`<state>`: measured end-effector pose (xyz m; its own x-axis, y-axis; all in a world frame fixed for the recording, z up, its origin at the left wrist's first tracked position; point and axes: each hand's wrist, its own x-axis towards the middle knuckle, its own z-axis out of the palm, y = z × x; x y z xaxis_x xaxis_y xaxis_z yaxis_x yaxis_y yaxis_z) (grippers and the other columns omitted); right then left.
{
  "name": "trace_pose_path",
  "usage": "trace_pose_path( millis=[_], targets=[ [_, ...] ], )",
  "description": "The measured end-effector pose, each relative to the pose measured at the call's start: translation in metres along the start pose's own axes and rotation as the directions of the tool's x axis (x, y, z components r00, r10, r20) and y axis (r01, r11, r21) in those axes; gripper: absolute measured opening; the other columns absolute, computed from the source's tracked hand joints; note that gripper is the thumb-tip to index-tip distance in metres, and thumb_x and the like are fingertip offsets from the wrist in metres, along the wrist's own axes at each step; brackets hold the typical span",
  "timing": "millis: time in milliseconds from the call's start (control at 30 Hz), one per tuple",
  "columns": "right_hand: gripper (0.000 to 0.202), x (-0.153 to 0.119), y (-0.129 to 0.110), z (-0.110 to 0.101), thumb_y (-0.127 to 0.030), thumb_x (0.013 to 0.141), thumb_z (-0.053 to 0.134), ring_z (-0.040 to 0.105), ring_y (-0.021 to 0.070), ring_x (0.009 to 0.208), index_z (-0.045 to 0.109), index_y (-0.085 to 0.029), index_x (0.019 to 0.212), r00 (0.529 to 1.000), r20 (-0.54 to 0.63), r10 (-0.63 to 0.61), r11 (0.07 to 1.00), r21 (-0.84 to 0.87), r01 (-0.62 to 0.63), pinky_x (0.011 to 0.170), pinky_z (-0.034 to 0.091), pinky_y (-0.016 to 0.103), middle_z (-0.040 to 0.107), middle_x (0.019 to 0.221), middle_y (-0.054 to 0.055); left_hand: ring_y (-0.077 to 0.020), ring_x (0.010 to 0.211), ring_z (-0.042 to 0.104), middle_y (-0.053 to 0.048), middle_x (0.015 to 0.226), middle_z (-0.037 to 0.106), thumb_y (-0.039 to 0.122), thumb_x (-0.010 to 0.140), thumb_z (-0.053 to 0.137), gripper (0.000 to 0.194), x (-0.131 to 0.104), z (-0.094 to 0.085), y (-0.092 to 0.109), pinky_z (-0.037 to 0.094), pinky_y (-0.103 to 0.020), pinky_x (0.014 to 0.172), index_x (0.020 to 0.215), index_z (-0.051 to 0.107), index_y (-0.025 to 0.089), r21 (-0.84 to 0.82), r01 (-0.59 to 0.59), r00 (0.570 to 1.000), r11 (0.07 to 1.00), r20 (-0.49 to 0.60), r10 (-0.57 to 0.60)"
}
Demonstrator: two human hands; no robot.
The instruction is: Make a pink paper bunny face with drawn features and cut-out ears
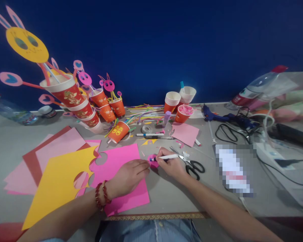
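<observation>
My right hand (172, 167) is closed around a white marker (169, 156), its dark tip down on a small round piece of pink paper (153, 164). A bluish-purple mark shows on that piece at the tip. My left hand (130, 174) lies flat with fingers stretched out, fingertips at the piece's left edge. Beneath this hand is a bright pink sheet (136, 196) with round cut-outs, beside a yellow sheet (55, 178) also cut along its edge. Black-handled scissors (197, 168) rest open just right of my right hand.
Paper cups with bunny figures (73, 95) stand at the back left. Behind my hands lie a tipped red cup (119, 132), a tape roll (146, 129), pens and pipe cleaners. Stacked cups (172, 101), a glue gun (214, 116), cables and a phone (233, 169) are rightward.
</observation>
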<state>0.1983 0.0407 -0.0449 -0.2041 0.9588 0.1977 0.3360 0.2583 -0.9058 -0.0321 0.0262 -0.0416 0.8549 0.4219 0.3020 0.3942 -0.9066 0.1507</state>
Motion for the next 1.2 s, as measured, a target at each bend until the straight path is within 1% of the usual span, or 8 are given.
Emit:
trace_pose_path(
  millis=[100, 267, 567, 767, 933, 1200],
  targets=[
    [0.018, 0.0001, -0.0004, -0.0002, -0.017, 0.082, 0.054, 0.044, 0.0139, 0.059, 0.049, -0.022, 0.065, 1.000, -0.011, 0.005, 1.000, -0.001, -0.005, 0.056, 0.033, 0.027, 0.048, 0.062, -0.004, -0.0260, 0.122, 0.060, -0.015, 0.129, 0.066, 0.006, 0.092, 0.043, 0.035, -0.0005, 0.0006, -0.0003, 0.052, -0.043, 0.105, 0.121, 0.061, 0.009, -0.006, 0.002, 1.000, 1.000, 0.005, -0.002],
    [0.017, 0.0005, -0.0013, -0.0008, -0.018, 0.080, 0.053, 0.044, 0.0142, 0.058, 0.048, -0.023, 0.065, 0.999, -0.010, 0.034, 0.999, 0.005, -0.034, 0.056, 0.033, 0.028, 0.047, 0.061, -0.004, -0.0247, 0.124, 0.059, -0.015, 0.129, 0.066, 0.006, 0.092, 0.042, 0.036, -0.0008, 0.0004, -0.0007, 0.052, -0.043, 0.105, 0.123, 0.060, 0.010, -0.018, -0.002, 1.000, 1.000, 0.012, 0.002],
    [0.018, 0.0004, 0.0006, -0.0009, -0.016, 0.079, 0.053, 0.042, 0.0143, 0.057, 0.046, -0.023, 0.064, 0.999, -0.031, 0.040, 0.999, 0.007, -0.039, 0.054, 0.031, 0.028, 0.045, 0.060, -0.004, -0.0258, 0.121, 0.060, -0.015, 0.128, 0.067, 0.007, 0.093, 0.041, 0.034, -0.0001, 0.0000, -0.0003, 0.053, -0.043, 0.104, 0.121, 0.062, 0.008, -0.007, -0.001, 1.000, 1.000, 0.003, 0.001],
    [0.019, 0.0003, -0.0007, -0.0009, -0.016, 0.079, 0.055, 0.041, 0.0145, 0.057, 0.046, -0.024, 0.064, 0.999, -0.042, 0.019, 1.000, 0.017, -0.019, 0.053, 0.032, 0.028, 0.045, 0.060, -0.003, -0.0248, 0.122, 0.060, -0.015, 0.129, 0.067, 0.005, 0.092, 0.040, 0.036, -0.0001, 0.0001, -0.0005, 0.053, -0.042, 0.104, 0.121, 0.061, 0.010, -0.006, 0.000, 1.000, 1.000, -0.001, 0.000],
    [0.019, -0.0002, 0.0001, -0.0009, -0.017, 0.080, 0.053, 0.044, 0.0152, 0.058, 0.046, -0.024, 0.064, 0.996, -0.083, 0.037, 0.998, 0.050, -0.033, 0.056, 0.034, 0.029, 0.046, 0.059, -0.003, -0.0255, 0.122, 0.060, -0.014, 0.129, 0.067, 0.007, 0.092, 0.041, 0.036, -0.0005, 0.0006, -0.0009, 0.053, -0.042, 0.104, 0.122, 0.061, 0.010, 0.000, -0.001, 1.000, 1.000, -0.004, 0.001],
    [0.018, 0.0004, -0.0027, -0.0010, -0.016, 0.079, 0.053, 0.042, 0.0148, 0.058, 0.046, -0.023, 0.064, 0.998, -0.039, 0.039, 0.999, 0.022, -0.038, 0.056, 0.032, 0.029, 0.045, 0.060, -0.003, -0.0251, 0.123, 0.060, -0.014, 0.129, 0.067, 0.007, 0.092, 0.042, 0.036, -0.0012, 0.0019, -0.0014, 0.053, -0.042, 0.105, 0.123, 0.060, 0.010, -0.007, -0.001, 1.000, 1.000, 0.001, 0.001]
  ],
)
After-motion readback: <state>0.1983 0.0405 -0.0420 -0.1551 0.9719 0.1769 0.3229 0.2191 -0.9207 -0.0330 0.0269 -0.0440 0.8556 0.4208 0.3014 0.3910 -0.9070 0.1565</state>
